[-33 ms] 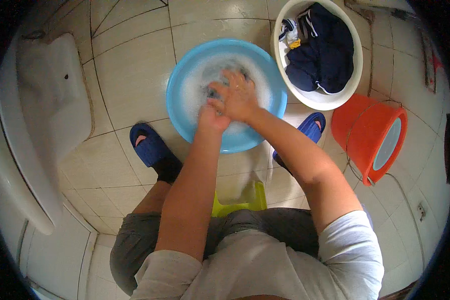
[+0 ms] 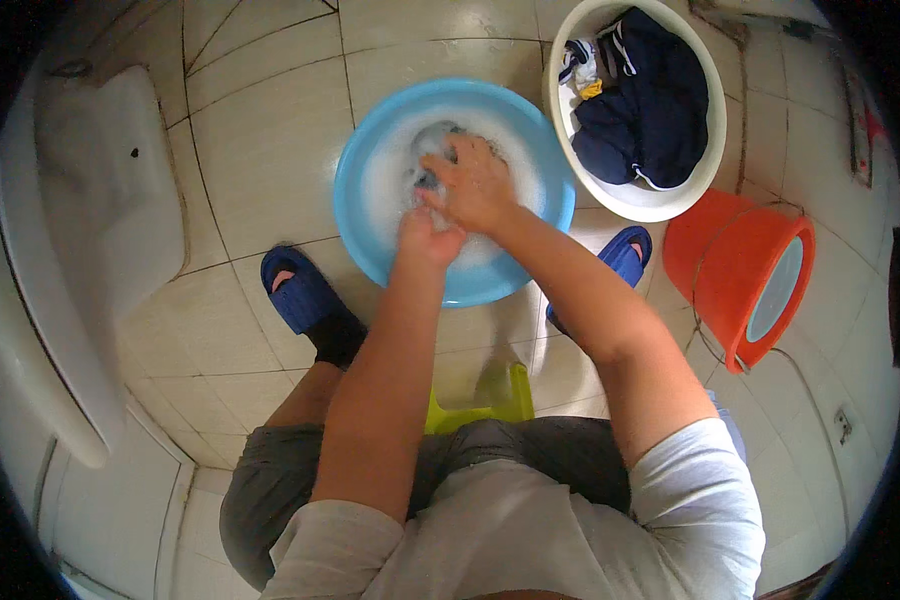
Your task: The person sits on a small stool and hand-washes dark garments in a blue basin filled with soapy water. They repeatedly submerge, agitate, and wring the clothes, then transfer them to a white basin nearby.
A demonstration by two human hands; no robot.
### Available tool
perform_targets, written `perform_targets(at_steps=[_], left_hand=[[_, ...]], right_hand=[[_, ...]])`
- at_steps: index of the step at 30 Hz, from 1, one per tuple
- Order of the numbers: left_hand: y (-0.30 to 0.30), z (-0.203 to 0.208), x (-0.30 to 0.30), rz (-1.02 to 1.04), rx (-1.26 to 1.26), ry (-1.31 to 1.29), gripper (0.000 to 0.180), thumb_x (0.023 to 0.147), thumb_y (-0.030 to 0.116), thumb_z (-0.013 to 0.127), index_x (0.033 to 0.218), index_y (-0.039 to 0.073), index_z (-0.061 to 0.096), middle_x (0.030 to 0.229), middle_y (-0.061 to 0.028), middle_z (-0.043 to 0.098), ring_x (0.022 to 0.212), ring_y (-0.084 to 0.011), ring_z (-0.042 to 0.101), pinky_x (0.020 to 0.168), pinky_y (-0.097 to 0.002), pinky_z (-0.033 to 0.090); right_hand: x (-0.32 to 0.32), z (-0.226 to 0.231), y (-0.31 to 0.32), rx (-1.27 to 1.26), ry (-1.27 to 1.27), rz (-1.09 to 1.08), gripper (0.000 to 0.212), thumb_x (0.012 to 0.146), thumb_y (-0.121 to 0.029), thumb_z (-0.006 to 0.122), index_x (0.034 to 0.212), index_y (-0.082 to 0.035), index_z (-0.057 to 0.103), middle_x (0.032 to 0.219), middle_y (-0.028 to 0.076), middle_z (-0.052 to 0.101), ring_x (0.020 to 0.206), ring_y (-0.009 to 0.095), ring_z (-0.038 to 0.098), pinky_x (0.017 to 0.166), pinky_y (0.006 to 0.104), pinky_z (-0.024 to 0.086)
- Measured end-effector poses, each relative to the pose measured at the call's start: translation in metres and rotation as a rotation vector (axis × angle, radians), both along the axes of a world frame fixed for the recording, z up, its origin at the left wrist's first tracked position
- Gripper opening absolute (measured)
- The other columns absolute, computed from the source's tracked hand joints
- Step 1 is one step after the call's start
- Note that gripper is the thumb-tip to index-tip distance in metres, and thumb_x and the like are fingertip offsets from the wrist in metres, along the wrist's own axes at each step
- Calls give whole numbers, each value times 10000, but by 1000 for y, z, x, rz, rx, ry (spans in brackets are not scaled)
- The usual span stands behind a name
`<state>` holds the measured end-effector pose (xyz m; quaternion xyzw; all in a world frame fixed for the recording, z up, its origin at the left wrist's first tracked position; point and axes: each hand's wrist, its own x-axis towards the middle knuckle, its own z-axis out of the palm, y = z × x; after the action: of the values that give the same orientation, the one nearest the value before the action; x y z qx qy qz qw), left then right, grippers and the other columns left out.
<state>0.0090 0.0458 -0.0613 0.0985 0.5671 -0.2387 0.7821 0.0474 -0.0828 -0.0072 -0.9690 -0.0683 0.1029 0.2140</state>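
Observation:
A dark grey wet cloth [image 2: 435, 140] lies partly under white suds in a light blue basin [image 2: 355, 215] on the floor in front of me. My right hand [image 2: 475, 185] rests palm down over the cloth, its fingers spread. Just below it, at the near side of the suds, my left hand [image 2: 431, 240] is closed at the cloth's near part. The right hand and the foam cover the left fingertips. How much of the cloth lies under water cannot be seen.
A cream tub [image 2: 718, 120] with dark navy clothes [image 2: 660, 100] and a small white piece touches the basin's right side. An orange bucket [image 2: 695, 250] stands nearer on the right. My blue slippers [image 2: 305, 290] flank the basin; a green stool [image 2: 515, 395] is beneath me. A white fixture [image 2: 120, 200] is left.
My right hand has shifted slightly over the cloth, and more of the grey cloth shows beyond its fingers. The left hand stays nearly in place. Basin, tub and bucket have not moved.

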Motion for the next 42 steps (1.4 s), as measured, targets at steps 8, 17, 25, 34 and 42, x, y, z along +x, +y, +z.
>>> perform_targets(at_steps=[8,17,25,34,42], left_hand=[[-3,8,5,19,-11,21,446,1195,267,330,1531,79,554,1569,-166,575,1485,-374,523,1226,-665,455],[-4,-2,4,29,-99,2,434,1190,384,426,1511,145,593,1530,-127,619,1429,-338,579,1162,-623,504],[-5,51,-2,-122,93,-274,766,1044,649,711,1620,182,517,1666,-84,524,1554,-368,462,1287,-668,308],[8,56,-9,-414,906,-573,785,876,14,900,1556,-21,508,1471,-187,662,1315,-330,669,1101,-462,566],[-7,80,-12,-731,1145,-362,1016,1007,382,783,1743,-55,235,1747,-339,349,1608,-454,386,1322,-506,336]], right_hand=[[29,1,13,112,18,-89,362,984,-486,737,1169,-187,825,1114,164,813,1039,376,781,984,574,547],[18,-8,-7,-55,227,-176,489,956,-565,763,1236,-170,840,1076,202,808,1055,442,778,954,560,581],[-14,21,-24,1525,639,-1237,561,961,-349,885,1357,-10,678,1223,153,775,1047,319,786,882,522,641],[-65,19,-27,679,224,-986,502,890,-30,734,1381,10,638,1231,161,759,1101,396,740,984,494,601],[-34,22,10,-67,142,-614,934,878,-367,840,1682,-127,430,1703,292,358,1553,555,368,1183,587,492]])
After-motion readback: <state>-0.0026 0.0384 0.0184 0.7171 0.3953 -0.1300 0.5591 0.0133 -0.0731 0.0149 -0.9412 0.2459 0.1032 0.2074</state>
